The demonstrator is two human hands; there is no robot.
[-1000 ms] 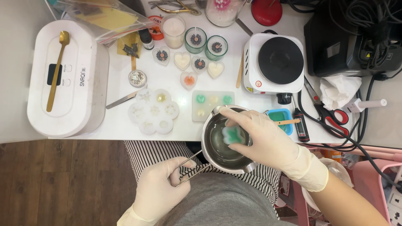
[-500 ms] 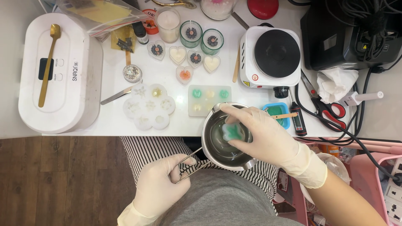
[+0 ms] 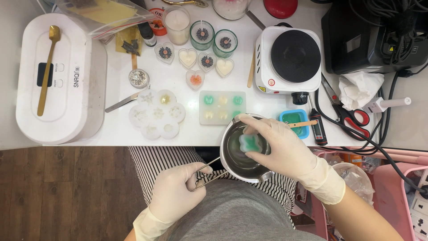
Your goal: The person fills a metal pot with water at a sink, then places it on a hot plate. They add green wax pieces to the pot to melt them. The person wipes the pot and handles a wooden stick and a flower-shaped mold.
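The left hand (image 3: 176, 194) (gloved) grips the wire handle (image 3: 207, 175) of the metal melting pot (image 3: 243, 149); the right hand (image 3: 278, 145) pinches 1 green wax piece (image 3: 249, 143) inside it.

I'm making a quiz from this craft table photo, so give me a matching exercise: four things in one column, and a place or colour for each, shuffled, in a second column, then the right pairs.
Things:
1. metal pot
2. gold spoon
3. scissors
4. hot plate

Places or colours:
A. lying on top of the white machine
B. red handles, right of the table
C. held by its wire handle in the left hand
D. white body with a round black top

Pairs: 1-C, 2-A, 3-B, 4-D
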